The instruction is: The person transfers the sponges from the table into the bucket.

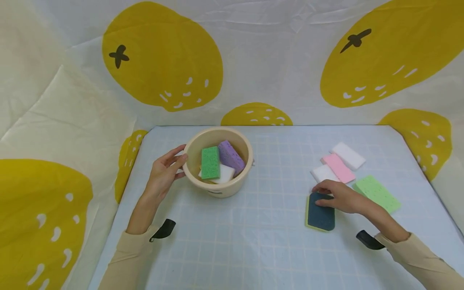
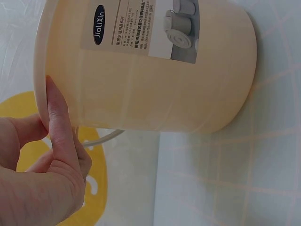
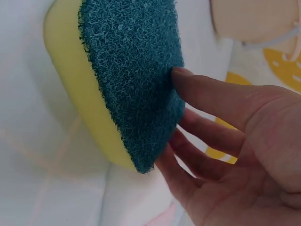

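Note:
A cream bucket (image 1: 239,183) stands at the left back of the table. My left hand (image 1: 164,171) pinches its rim, thumb over the top and fingers along the outer wall; the left wrist view shows the labelled side of the bucket (image 2: 155,99). In it lie a green sponge (image 1: 210,161), a purple sponge (image 1: 230,156) and a white sponge (image 1: 226,174). At the right, my right hand (image 1: 340,196) grips a scouring sponge (image 1: 322,213) with a dark scrubbing face and yellow foam below. In the right wrist view, the thumb presses its scrubbing face (image 3: 134,70) while the fingers sit at its far edge.
Behind my right hand lie a pink sponge (image 1: 338,167) and two white sponges, one farther back (image 1: 349,156) and one nearer (image 1: 324,173). A light green sponge (image 1: 377,193) lies beside the right wrist. Cloth with yellow fruit prints (image 1: 163,56) hangs behind the table.

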